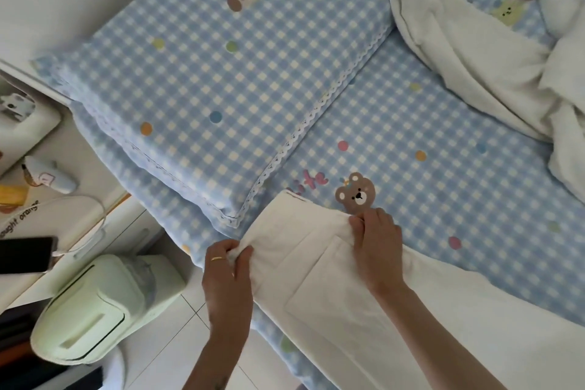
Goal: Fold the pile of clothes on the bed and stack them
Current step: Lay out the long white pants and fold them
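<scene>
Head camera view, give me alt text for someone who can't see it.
Two hands pinch a white garment lying at the edge of a bed: the left hand grips its left side, the right hand its upper edge. Blue checked bedding with cartoon animals, a matching pillow and a rumpled white duvet lie beyond.

I see my two forearms bare, without sleeves, a thin gold ring (218,259) on one finger of my left hand (226,266), my right hand (376,239) unadorned.

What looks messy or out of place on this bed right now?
The white duvet lies bunched and twisted at the far right of the bed, not spread flat. The white garment held by both hands looks smooth and orderly.
</scene>
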